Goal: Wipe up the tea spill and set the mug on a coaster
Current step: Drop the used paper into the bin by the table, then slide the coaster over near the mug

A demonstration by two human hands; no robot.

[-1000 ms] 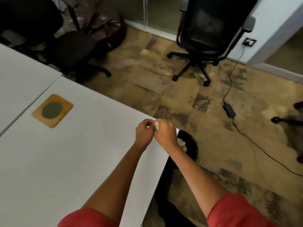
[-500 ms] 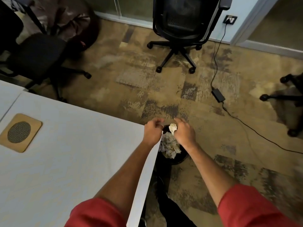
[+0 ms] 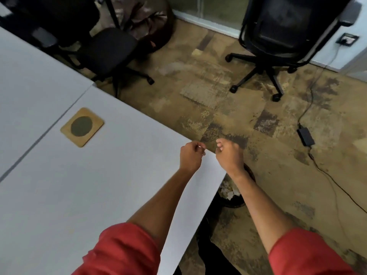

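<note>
A square wooden coaster [image 3: 82, 127] with a dark round centre lies on the white table [image 3: 79, 185], near the seam at the left. No mug and no spill show in this view. My left hand [image 3: 190, 157] hovers over the table's right corner with its fingers curled and nothing visible in them. Just past the table edge, above the floor, my right hand [image 3: 229, 155] is also curled and holds nothing. Below my right forearm, a black waste bin [image 3: 236, 203] on the floor contains crumpled tissue [image 3: 228, 192].
Two black office chairs stand on the carpet, one beyond the table at the back left [image 3: 107, 48] and one at the back right [image 3: 282, 36]. A power adapter [image 3: 305, 135] with its cable lies on the floor at the right. A second table [image 3: 29, 80] adjoins on the left.
The tissue wad that my right hand pinched over the bin is gone from my hands. Both hands have drawn apart, and my view has swung back toward the table and coaster.
</note>
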